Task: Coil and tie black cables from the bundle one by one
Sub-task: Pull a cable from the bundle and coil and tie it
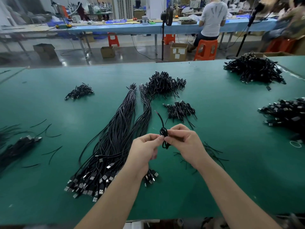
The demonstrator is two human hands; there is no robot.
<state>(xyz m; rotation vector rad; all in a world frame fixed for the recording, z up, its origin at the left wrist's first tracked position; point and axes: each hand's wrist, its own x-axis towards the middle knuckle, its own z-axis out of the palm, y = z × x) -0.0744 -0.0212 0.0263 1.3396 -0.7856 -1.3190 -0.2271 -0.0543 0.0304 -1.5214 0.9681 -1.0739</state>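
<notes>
Both hands are raised over the green table [231, 171] and hold one small coiled black cable [163, 131]. My left hand [146, 150] pinches the coil from the left, and my right hand [183, 143] pinches it from the right. A loose end of the cable sticks up and away from the coil. A long bundle of black cables [115, 138] with USB plugs at its near end lies left of my hands. A thinner second bundle [144, 109] lies beside it.
Piles of coiled cables lie at the middle back [163, 84], just beyond my hands [179, 111], at back left [79, 91], back right [254, 70] and right [285, 113]. Loose black ties [212, 152] lie beneath my right hand; more cables at the left edge [18, 146]. Workers sit at benches behind.
</notes>
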